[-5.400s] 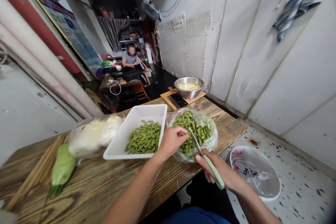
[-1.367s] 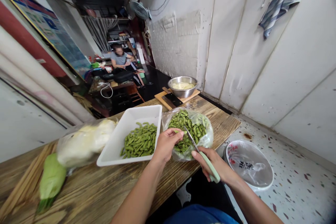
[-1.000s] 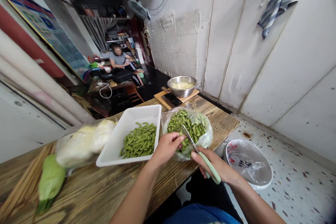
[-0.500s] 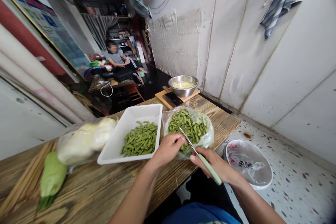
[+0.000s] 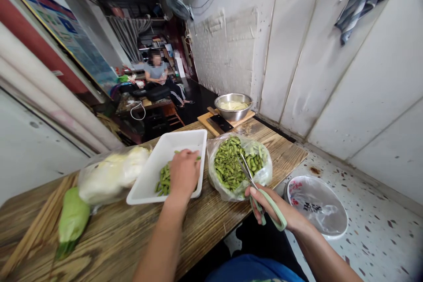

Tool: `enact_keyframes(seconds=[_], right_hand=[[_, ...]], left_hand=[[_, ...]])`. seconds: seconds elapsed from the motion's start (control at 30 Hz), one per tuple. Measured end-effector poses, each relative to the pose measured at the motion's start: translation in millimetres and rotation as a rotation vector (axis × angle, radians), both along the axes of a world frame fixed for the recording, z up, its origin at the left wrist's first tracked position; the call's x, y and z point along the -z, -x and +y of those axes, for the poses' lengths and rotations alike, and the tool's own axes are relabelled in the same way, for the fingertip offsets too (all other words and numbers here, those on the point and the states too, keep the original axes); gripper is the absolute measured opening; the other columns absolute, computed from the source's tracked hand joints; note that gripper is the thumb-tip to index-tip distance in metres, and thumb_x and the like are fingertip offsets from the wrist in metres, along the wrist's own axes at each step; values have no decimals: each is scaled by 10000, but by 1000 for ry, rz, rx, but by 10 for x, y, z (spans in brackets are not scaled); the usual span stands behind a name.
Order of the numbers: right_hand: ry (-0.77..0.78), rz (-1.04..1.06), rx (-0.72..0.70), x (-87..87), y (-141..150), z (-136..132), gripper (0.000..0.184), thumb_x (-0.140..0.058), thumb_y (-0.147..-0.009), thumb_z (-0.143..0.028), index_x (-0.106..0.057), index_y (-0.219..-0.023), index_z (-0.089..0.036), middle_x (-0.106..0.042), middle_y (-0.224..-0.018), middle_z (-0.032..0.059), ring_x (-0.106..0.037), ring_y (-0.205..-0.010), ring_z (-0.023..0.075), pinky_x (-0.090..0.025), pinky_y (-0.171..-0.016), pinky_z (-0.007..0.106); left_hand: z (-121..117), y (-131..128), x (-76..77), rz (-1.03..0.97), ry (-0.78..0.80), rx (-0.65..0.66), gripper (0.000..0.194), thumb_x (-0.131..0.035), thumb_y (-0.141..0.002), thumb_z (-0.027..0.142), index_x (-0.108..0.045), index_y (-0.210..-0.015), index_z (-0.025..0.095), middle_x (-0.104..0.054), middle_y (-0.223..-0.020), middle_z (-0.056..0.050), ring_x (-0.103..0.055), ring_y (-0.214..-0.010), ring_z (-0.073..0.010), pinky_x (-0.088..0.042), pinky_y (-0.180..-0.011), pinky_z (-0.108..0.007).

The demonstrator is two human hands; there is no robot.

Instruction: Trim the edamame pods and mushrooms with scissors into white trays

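Note:
My left hand (image 5: 185, 171) is over the white plastic tray (image 5: 139, 194), its back toward me. Its fingers point down among green soybean pods (image 5: 163, 179); blur and the back of the hand hide whether they hold a pod. My right hand (image 5: 269, 205) grips scissors (image 5: 276, 211) with pale green handles. The blades are parted and point up and left over a clear plastic bag (image 5: 214, 188) full of more pods (image 5: 229, 161). The bag stands on the table just right of the tray.
A steel bowl (image 5: 233, 113) and a cleaver (image 5: 222, 123) rest on a cutting board (image 5: 205, 122) behind. Bagged pale vegetables (image 5: 112, 176) and a green gourd (image 5: 73, 216) lie left on the wooden table (image 5: 132, 238). A lined bin (image 5: 343, 229) stands right. Another person (image 5: 157, 72) sits far back.
My left hand has moved left from the scissor tips to over the tray. The scissor blades have parted, with my right hand still near the bag. The view has shifted slightly.

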State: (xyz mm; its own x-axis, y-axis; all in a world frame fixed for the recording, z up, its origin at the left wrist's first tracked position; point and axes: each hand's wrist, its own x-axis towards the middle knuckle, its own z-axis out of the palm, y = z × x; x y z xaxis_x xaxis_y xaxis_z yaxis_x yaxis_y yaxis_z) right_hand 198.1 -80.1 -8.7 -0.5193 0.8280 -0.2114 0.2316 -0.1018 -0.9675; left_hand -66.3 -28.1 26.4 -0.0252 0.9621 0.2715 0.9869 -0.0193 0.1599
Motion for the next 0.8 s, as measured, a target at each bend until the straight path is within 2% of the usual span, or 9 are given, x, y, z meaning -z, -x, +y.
enact_keyframes(seconds=[0.1,0.17,0.27,0.37,0.47,0.57,0.67,0.8], right_hand=[[-4,-13,4,7,13,8,642,-353,-872,-820,-471,-918,-191,-527,-570,-56,-535,-486,123,-443,-555,255],[-14,-21,6,25,20,12,650,-358,-873,-817,-488,-928,-183,-521,-558,-57,-528,-480,125,-438,-545,255],[-26,-35,3,51,20,15,631,-365,-884,-801,-495,-907,-185,-514,-549,-58,-518,-473,123,-436,-534,253],[-36,-64,5,53,14,16,606,-363,-893,-789,-482,-865,-195,-507,-553,-57,-513,-476,119,-436,-532,250],[-61,-93,4,53,13,16,591,-356,-904,-779,-472,-828,-205,-499,-535,-54,-517,-486,125,-440,-536,248],[-74,-82,1,73,26,15,579,-355,-912,-770,-463,-811,-210,-480,-517,-61,-514,-474,125,-440,-530,248],[-95,-85,-4,91,44,15,567,-365,-919,-761,-459,-805,-213,-478,-512,-62,-512,-466,126,-433,-524,248],[-162,-137,-13,66,54,8,561,-368,-930,-751,-451,-781,-216,-507,-533,-45,-521,-488,127,-427,-528,246]], left_hand=[[5,-241,91,-110,152,399,255,-553,-885,150,-778,-969,235,-733,-1087,-103,-633,-1049,-274,-392,-956,-403],[25,-385,181,-121,254,515,210,-601,-851,125,-778,-902,226,-750,-1019,-100,-643,-1028,-285,-371,-949,-425],[82,-471,285,-189,268,501,153,-630,-837,143,-764,-818,214,-761,-939,-103,-656,-975,-290,-359,-942,-433],[126,-464,305,-456,187,458,192,-552,-911,232,-727,-833,219,-763,-928,-85,-675,-927,-249,-400,-924,-392],[117,-480,272,-860,194,381,266,-447,-968,363,-655,-989,201,-734,-853,-54,-685,-700,-183,-482,-734,-317],[67,-530,244,-1114,278,315,347,-504,-930,435,-628,-1110,166,-650,-686,17,-571,-459,-116,-434,-537,-251],[20,-562,241,-1233,327,272,420,-650,-828,412,-675,-1139,131,-678,-725,-6,-599,-534,-109,-460,-568,-237],[-14,-576,253,-1289,331,170,383,-755,-718,370,-737,-999,111,-737,-738,-55,-649,-591,-140,-518,-613,-262]])
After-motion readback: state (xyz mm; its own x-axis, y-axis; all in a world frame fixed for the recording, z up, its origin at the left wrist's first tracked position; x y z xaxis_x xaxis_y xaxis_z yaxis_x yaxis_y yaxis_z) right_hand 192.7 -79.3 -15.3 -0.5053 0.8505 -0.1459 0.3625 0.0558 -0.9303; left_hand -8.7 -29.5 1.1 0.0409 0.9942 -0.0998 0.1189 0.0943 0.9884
